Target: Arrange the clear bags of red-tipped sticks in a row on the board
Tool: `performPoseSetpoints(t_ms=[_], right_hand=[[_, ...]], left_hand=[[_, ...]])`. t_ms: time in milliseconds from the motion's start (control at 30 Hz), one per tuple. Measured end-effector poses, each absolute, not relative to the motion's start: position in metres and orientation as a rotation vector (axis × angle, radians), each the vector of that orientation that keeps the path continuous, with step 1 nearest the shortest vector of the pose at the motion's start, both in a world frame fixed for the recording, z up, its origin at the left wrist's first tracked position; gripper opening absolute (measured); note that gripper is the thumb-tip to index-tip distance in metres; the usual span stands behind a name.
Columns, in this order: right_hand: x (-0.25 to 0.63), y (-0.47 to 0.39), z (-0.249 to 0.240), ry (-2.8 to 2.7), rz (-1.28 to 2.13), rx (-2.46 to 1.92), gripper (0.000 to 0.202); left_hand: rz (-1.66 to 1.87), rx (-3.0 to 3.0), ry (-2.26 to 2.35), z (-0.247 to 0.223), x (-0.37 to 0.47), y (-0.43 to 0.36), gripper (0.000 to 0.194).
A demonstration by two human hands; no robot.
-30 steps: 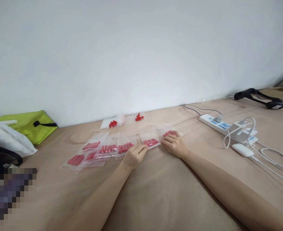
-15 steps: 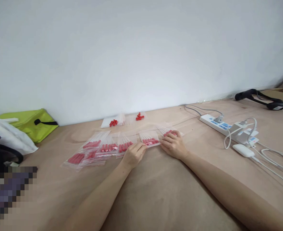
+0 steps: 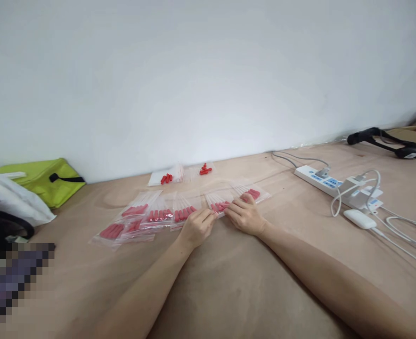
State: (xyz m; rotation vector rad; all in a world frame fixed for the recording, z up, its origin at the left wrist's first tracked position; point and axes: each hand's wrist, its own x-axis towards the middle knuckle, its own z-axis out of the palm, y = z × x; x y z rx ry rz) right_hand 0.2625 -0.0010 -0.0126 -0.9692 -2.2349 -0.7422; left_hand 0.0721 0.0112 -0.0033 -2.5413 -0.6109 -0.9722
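A clear zip bag [image 3: 212,198] holding thin white sticks with red ends lies between my hands. My left hand [image 3: 197,228] is closed, pinching the near left corner of this bag. On the bag's near edge, farther right, my right hand [image 3: 246,216] has its fingers bent and pressed down, hiding part of the red ends. Just beyond the right hand lies a similar bag [image 3: 254,193], partly covered by the fingers. Left of my left hand, several more filled bags [image 3: 160,215] overlap in a fan.
Near the wall lie two clear bags with loose red pieces [image 3: 166,179]. To the right are a white power strip [image 3: 314,178], plugs, a white charging device [image 3: 359,219], cables and a black headset-like frame [image 3: 387,141]. A lime-green bag [image 3: 59,181] stands at the left.
My right hand has slid left along the bag's near edge, closer to my left hand. More of the right-hand bag's red ends show. My left hand has stayed in place.
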Motion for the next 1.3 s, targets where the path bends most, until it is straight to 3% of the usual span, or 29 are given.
performPoseSetpoints(t_ms=[400,567,700,933,1300], right_hand=[[0.283,0.009,-0.017,-2.127,-0.647,-1.103,0.022],[0.293,0.011,-0.018,-2.144,-0.431,-1.196,0.032],[0.314,0.02,-0.026,-1.94,-0.463,-1.506,0.041],[0.316,0.02,-0.035,-1.947,-0.319,-1.593,0.035],[0.278,0.011,-0.032,-1.952,-0.018,-1.29,0.024]], left_hand=[[-1.085,-2.609,-0.849,-0.004,0.062,0.014,0.017],[-1.163,-2.613,-0.93,-0.001,0.046,0.019,0.024],[-1.186,-2.442,-0.961,-0.001,0.022,0.019,0.026],[-0.995,-2.327,-1.138,0.009,-0.009,0.003,0.011],[-0.991,-2.809,-0.951,-0.006,0.091,-0.01,0.025]])
